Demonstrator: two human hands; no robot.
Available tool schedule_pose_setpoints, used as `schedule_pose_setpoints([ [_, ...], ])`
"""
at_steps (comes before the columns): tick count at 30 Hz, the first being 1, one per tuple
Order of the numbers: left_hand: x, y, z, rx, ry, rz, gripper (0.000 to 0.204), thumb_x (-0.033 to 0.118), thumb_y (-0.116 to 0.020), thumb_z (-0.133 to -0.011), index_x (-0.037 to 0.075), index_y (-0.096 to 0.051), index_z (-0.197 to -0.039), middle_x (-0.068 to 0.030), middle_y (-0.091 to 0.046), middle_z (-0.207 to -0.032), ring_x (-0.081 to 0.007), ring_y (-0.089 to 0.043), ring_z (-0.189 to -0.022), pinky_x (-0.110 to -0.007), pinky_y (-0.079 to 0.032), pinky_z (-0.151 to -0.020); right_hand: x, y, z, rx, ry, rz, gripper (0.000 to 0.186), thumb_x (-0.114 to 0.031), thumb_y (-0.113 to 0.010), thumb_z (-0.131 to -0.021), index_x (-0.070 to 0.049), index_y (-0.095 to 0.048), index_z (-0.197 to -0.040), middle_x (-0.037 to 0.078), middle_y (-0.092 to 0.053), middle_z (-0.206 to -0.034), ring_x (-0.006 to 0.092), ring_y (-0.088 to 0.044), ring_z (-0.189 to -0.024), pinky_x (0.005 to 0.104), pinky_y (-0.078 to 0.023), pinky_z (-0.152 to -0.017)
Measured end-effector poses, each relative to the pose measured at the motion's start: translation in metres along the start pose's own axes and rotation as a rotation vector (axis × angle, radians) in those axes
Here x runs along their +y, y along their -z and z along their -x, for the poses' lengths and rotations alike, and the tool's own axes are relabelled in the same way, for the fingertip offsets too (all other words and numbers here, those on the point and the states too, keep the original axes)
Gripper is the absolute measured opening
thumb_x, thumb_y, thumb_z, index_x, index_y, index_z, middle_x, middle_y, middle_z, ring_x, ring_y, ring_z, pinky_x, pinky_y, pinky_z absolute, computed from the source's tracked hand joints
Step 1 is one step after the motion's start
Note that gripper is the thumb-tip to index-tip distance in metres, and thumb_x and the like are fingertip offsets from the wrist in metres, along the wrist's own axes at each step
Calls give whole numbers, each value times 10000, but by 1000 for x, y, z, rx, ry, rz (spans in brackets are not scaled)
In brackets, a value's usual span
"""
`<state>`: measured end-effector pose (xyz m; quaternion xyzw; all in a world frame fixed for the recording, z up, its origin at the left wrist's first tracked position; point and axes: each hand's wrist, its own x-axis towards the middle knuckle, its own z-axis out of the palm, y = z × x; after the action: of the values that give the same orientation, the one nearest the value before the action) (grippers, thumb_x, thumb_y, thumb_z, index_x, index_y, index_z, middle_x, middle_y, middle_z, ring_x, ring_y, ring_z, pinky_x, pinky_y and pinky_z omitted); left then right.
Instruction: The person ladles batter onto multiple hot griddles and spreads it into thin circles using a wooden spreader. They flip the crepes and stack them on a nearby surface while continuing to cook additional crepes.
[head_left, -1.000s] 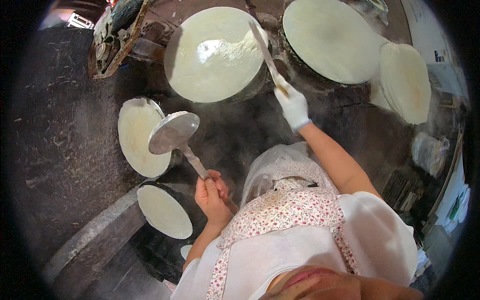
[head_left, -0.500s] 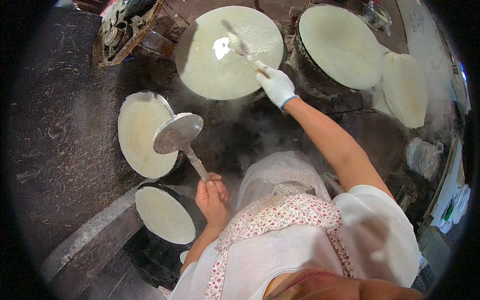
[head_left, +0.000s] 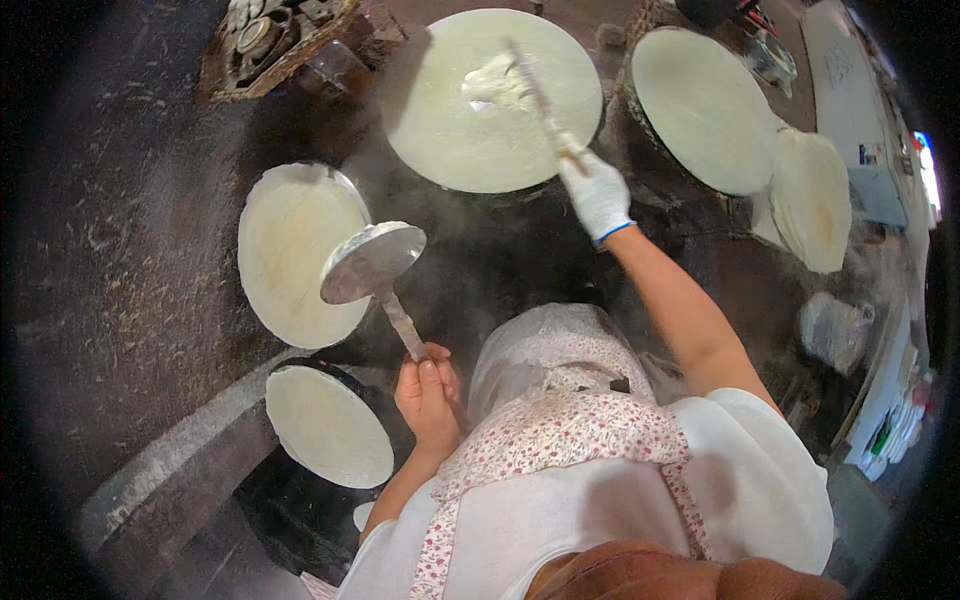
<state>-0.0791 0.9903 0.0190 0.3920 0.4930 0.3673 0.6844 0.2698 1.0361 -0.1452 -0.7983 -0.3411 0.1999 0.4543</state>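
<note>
The left hand (head_left: 428,398), bare, has its grip closed around the handle of a round metal scoop (head_left: 370,265), whose shallow bowl is tilted and has white batter along its far rim. In view the scoop overlaps the right edge of a pale round sheet (head_left: 295,265); a smaller pale round (head_left: 330,425) lies nearer the person, beside the left forearm. The right hand (head_left: 597,193), in a white glove with a blue cuff edge, reaches forward, its grip clasping a long flat scraper (head_left: 540,100). The blade, blurred, crosses the large round of batter (head_left: 480,145) at far centre, beside a thick ridge of batter (head_left: 500,80) on its surface; whether the tip touches, I cannot tell. Farther right lies another large pale round (head_left: 700,110), with a folded-looking pale sheet (head_left: 815,200) against its edge. A clear plastic bundle (head_left: 836,332) lies nearer, at the right. Thin steam hangs between the rounds.
</note>
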Motion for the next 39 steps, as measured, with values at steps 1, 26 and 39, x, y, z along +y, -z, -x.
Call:
schedule_pose_setpoints([
  [1,0,2,0,6,-5,-10,193,153,-474,-1120,-8,-581,-1107,26,-467,-740,-58,-421,-627,-224,-357,-560,3,4,-10,65,47,-27,426,-423,-604,-1014,-286,-655,-1414,186,-749,-1087,356,-732,-980,412,-562,-863],
  [26,38,-39,-145,-322,-30,238,505,223,-508,-1117,-13,-413,-1553,7,-463,-871,-92,-464,-736,-260,-435,-641,-22,29,-10,-396,150,349,454,-502,-575,-1012,-314,-657,-1417,194,-744,-1032,338,-748,-916,399,-566,-821],
  [39,6,-96,-173,-18,220,282,133,148,-469,-1110,25,-516,-1090,-67,-550,-961,-81,-480,-682,-215,-425,-523,12,43,-8,-342,73,20,448,-378,-679,-1000,-183,-674,-1403,130,-748,-1253,228,-741,-1123,301,-533,-971],
])
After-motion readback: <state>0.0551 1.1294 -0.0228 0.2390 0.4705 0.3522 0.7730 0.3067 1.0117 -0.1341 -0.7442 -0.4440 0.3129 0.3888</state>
